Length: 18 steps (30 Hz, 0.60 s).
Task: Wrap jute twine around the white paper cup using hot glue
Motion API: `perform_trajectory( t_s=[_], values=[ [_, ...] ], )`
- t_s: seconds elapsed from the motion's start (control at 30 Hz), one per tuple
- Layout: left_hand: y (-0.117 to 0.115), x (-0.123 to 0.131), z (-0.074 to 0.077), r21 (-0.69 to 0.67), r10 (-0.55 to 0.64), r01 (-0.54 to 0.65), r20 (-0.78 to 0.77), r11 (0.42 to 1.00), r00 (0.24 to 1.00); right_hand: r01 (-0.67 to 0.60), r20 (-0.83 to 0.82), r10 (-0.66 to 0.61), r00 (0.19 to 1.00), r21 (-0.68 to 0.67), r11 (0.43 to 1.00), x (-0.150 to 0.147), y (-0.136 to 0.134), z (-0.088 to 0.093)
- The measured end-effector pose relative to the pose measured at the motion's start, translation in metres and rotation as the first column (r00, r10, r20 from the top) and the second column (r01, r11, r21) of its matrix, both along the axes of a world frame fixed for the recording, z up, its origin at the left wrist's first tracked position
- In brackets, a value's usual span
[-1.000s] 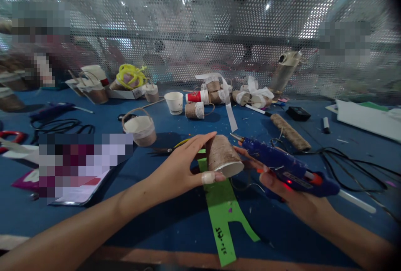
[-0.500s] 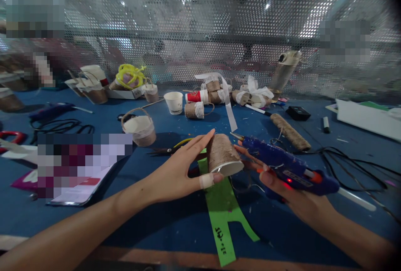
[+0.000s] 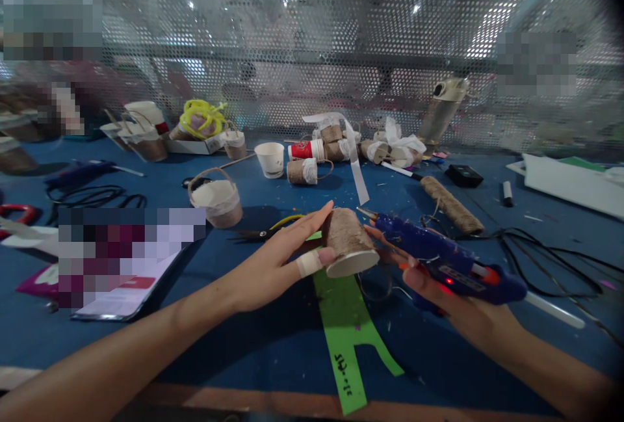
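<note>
My left hand (image 3: pixel 287 256) grips a paper cup wrapped in brown twine (image 3: pixel 347 237) from its left side, thumb near the rim. The cup is tilted, its white rim facing down toward me. A blue hot glue gun (image 3: pixel 433 253) with a lit red light rests in my right hand (image 3: pixel 453 298); its metal nozzle points left, just beside the cup. Fingertips of the right hand reach to the cup's right side. Beneath the cup lies a green paper strip (image 3: pixel 341 318) with dark handwriting. Scissors (image 3: pixel 263 233) lie partly hidden behind my left hand.
A small basket with a handle (image 3: pixel 224 207) stands left of the cup. Behind are a white paper cup (image 3: pixel 270 160), wrapped cups (image 3: pixel 302 171) and white ribbon (image 3: pixel 358 175). A twine roll (image 3: pixel 451 205) and black cables (image 3: pixel 546 259) lie right; a phone-like slab (image 3: pixel 141 285) lies left.
My left thumb has shifted left along the cup's rim, and the cup has turned slightly so its opening shows less. The glue gun has barely moved, slightly left.
</note>
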<state>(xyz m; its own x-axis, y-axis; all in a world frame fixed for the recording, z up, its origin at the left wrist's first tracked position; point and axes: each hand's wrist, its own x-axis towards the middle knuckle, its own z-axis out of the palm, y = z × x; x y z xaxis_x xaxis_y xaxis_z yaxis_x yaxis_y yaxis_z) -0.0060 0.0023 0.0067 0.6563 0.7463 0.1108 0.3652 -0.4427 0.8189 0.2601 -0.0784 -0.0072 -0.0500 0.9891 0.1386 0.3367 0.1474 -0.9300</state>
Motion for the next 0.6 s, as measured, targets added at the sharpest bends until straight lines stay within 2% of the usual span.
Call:
perform_trajectory(
  t_s=[0.23, 0.43, 0.6],
  values=[
    [-0.0008, 0.0022, -0.0026, 0.004, 0.008, -0.008, -0.004, 1.000, 1.000, 0.017, 0.001, -0.017, 1.000, 0.038, 0.999, -0.0014, -0.0002, -0.0001],
    [-0.0025, 0.0043, 0.0016, 0.048, 0.031, -0.029, -0.055, 0.998, 0.998, 0.003, -0.023, -0.002, 1.000, 0.013, 1.000, -0.0043, -0.0004, 0.0021],
    [-0.0018, 0.0041, -0.0013, 0.075, 0.031, -0.028, -0.041, 0.997, 0.999, 0.000, -0.017, 0.000, 1.000, 0.013, 1.000, -0.0018, -0.0007, 0.0000]
  ],
)
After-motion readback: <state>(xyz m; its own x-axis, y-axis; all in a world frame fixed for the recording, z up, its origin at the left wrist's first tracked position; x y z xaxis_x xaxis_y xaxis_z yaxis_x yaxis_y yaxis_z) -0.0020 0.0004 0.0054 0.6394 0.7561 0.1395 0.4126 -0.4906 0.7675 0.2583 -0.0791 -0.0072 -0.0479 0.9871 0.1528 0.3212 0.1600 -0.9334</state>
